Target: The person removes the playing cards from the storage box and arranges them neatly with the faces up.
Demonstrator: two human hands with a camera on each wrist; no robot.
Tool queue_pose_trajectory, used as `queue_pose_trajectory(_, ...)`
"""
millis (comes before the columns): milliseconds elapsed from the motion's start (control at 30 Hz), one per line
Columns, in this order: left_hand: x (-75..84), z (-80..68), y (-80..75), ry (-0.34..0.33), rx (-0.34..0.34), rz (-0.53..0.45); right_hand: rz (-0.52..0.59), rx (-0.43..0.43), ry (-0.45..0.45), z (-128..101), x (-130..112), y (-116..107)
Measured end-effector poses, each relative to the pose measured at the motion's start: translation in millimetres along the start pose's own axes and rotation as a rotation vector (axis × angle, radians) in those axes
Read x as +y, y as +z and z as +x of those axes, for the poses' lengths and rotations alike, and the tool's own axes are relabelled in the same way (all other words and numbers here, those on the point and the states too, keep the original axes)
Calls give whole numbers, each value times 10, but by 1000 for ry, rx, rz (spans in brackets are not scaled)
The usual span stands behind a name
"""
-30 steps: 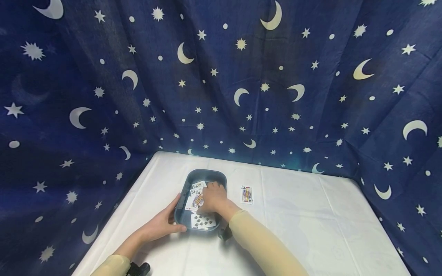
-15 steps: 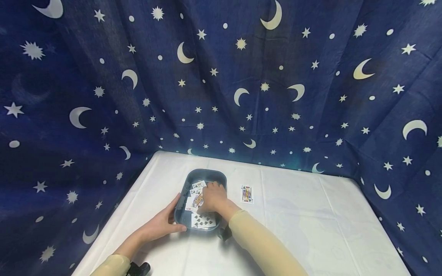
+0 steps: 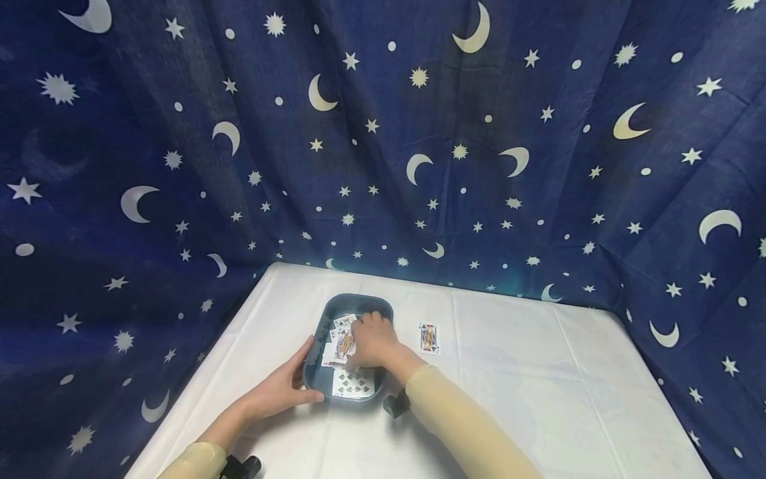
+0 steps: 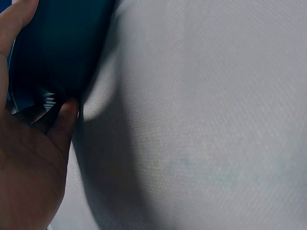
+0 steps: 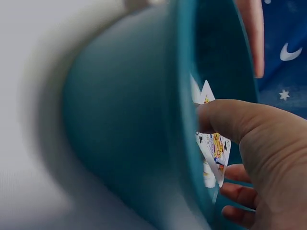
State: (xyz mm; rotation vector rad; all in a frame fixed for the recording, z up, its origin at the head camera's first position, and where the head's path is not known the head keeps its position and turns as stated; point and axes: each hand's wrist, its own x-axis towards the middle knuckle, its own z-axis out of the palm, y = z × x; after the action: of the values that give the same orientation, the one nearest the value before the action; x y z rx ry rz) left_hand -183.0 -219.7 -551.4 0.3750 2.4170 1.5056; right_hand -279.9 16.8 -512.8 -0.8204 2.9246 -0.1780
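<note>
A dark teal plastic tub [image 3: 359, 304] stands on the table with several playing cards in it. My left hand [image 3: 272, 396] holds its left side, thumb at the near corner and fingers along the wall; the left wrist view shows the thumb [image 4: 67, 115] against the tub [image 4: 62, 43]. Inside the tub, my right hand [image 3: 376, 340] pinches a face card [image 3: 344, 346], seen tilted between thumb and fingers in the right wrist view [image 5: 218, 148]. A spade card [image 3: 353, 384] lies face up near the tub's front end. The hand hides part of the cards.
A single face card [image 3: 428, 338] lies face up on the white tablecloth [image 3: 526, 386], right of the tub. Behind and at the sides hangs a dark blue curtain [image 3: 383, 166] with moons and stars. The tub's raised walls surround the cards.
My right hand has shifted slightly up and right inside the tub, and the face card at its fingers has turned a little. The left hand and the tub stay in place.
</note>
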Motion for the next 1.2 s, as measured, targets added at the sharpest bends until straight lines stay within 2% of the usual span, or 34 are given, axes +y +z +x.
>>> queue_pose_trajectory(167, 1, -1, 3, 0, -3, -10, 67, 59, -41, -134, 140, -263)
queue_pose_trajectory(333, 11, 6, 11, -4, -3, -11, 149, 138, -46, -278, 422, -492)
queue_pose_trajectory(633, 24, 4, 23, -17, 4, 1, 212, 220, 24, -606, 1029, -783)
queue_pose_trajectory(900, 12, -6, 9, -3, 10, -3, 219, 218, 76, -860, 1471, -798)
queue_pose_trajectory(1200, 27, -2, 16, -16, 14, -2, 228, 168, 127, -1088, 1903, -671)
